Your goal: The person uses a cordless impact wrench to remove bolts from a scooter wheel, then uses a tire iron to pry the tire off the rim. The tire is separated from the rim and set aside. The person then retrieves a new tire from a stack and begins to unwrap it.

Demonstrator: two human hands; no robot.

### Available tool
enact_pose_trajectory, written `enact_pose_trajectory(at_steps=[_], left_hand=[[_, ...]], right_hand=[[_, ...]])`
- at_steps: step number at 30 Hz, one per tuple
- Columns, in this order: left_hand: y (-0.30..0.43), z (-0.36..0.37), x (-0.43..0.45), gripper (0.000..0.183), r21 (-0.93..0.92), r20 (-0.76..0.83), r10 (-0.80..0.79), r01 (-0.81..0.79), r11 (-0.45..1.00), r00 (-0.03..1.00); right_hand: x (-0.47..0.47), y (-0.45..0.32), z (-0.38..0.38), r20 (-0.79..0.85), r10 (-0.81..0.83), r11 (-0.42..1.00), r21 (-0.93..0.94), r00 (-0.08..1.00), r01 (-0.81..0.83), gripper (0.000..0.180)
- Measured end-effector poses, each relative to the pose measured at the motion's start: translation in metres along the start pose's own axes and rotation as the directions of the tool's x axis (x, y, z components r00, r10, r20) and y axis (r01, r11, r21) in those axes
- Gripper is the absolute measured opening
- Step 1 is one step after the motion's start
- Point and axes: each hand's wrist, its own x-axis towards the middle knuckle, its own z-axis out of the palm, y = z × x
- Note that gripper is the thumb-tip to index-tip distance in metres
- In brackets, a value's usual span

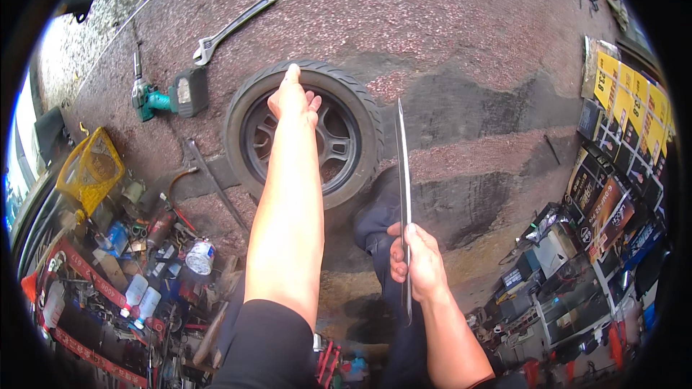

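A small scooter-type wheel with its tyre [373,135] and dark spoked rim lies flat on the ground before me. My left hand [294,98] reaches over it, a finger extended towards the tyre's far edge; no tool shows in this hand, and whether it touches the rubber is unclear. To the right of the wheel, my right hand [419,259] grips a long flat metal bar, seemingly a tyre lever [403,162], near its lower part, with its tip pointing away from me. A second metal bar [216,183] lies on the ground left of the wheel.
An adjustable wrench [235,27] and a teal cordless impact wrench [162,98] lie beyond the wheel at the left. Nearer are a yellow plastic basket [92,173] and cluttered tools and bottles [143,302]. Stacked battery boxes [611,205] line the right side.
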Motion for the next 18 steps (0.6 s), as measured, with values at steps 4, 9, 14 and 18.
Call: enact_pose_trajectory(at_steps=[4,9,14,18], left_hand=[[-0.007,0.021,-0.005,0.057,-0.103,-0.141,-0.06,0.046,0.994,0.988],[-0.039,0.03,-0.007,0.039,0.015,-0.288,0.041,-0.038,0.999,0.957],[-0.054,0.03,-0.009,0.032,0.117,-0.229,0.12,-0.094,0.989,0.966],[-0.062,0.042,-0.022,0.055,0.327,-0.254,0.313,-0.223,0.918,0.915]], right_hand=[[-0.005,-0.006,-0.005,-0.021,-0.035,0.997,-0.074,0.999,0.033,0.031],[-0.001,-0.003,-0.016,-0.026,-0.095,0.974,-0.21,0.995,0.087,0.022],[0.005,0.004,-0.024,-0.039,-0.312,0.844,-0.471,0.949,0.258,0.019],[0.003,0.003,-0.029,-0.028,-0.275,0.856,-0.462,0.961,0.232,0.023]])
